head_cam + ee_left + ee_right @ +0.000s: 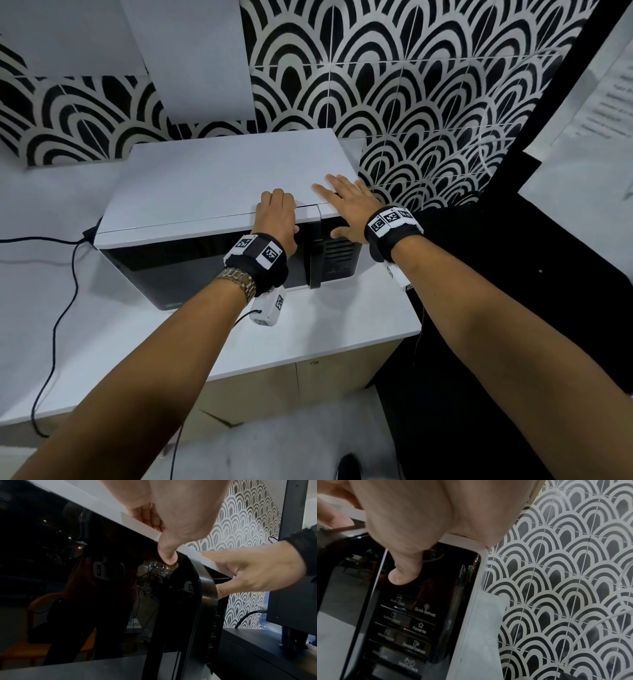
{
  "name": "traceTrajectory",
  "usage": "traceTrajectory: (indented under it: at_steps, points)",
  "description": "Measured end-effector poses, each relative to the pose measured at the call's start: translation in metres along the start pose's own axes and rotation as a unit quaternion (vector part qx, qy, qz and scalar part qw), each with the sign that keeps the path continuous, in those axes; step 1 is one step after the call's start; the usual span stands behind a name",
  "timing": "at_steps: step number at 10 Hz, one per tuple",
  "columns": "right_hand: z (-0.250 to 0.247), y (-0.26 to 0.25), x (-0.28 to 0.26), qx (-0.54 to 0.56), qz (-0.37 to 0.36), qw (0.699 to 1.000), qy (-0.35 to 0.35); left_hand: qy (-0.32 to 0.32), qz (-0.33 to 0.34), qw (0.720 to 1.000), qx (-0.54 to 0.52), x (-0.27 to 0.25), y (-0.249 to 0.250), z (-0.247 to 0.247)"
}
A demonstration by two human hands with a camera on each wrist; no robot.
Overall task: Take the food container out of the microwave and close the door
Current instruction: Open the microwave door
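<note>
In the left wrist view, my left hand (171, 513) fills the upper centre of the frame. Its fingers curl over the white top edge of the glossy black glass microwave door (77, 588), and its thumb (167, 555) presses the door's front face near its upper right corner. The door occupies the left and centre of the frame and reflects a dim room. A curved black vertical door handle (204, 588) runs down right of centre. My right hand (257, 572) enters from the right edge, fingers on the white top of the microwave, thumb behind the handle. A black-and-white scalloped tile wall (248, 524) shows at upper right. A dark cabinet (291, 608) stands at lower right.
</note>
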State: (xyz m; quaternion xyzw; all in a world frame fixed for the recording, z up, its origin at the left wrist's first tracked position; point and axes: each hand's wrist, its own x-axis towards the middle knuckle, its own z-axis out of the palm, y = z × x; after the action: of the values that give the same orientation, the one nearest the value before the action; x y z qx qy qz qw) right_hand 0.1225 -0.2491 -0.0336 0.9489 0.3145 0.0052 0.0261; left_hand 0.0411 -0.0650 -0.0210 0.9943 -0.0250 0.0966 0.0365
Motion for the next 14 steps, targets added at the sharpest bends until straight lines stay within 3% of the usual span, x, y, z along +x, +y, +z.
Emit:
traceTrajectory:
  at_steps: [5, 6, 7, 8, 9, 10, 12, 14]
  points:
    - [0.001, -0.001, -0.002, 0.0, 0.002, 1.0, 0.01, 0.013, 0.008, 1.0, -0.016, -0.002, -0.001, 0.001]
    - [0.001, -0.001, -0.002, 0.0, 0.001, 1.0, 0.012, 0.09, 0.01, 0.993, -0.075, -0.02, 0.005, 0.003]
    - [0.002, 0.0, -0.001, -0.002, -0.001, 1.0, 0.019, 0.107, -0.008, 0.981, -0.164, -0.052, 0.021, 0.035]
    - [0.004, 0.0, -0.001, -0.002, 0.001, 1.0, 0.018, -0.03, -0.138, 0.945, -0.296, -0.065, 0.035, 0.075]
    - [0.005, 0.002, 0.001, -0.003, 0.0, 1.0, 0.019, -0.07, -0.236, 0.891, -0.381, -0.057, 0.036, 0.088]
    - [0.005, 0.002, 0.0, -0.004, 0.0, 1.0, 0.02, -0.073, -0.241, 0.876, -0.412, -0.046, 0.034, 0.092]
    - [0.005, 0.002, 0.0, -0.002, -0.001, 1.0, 0.021, -0.066, -0.178, 0.862, -0.469, -0.036, 0.044, 0.098]
    - [0.005, 0.002, 0.0, -0.003, -0.002, 1.0, 0.015, -0.059, -0.153, 0.887, -0.432, -0.041, 0.042, 0.101]
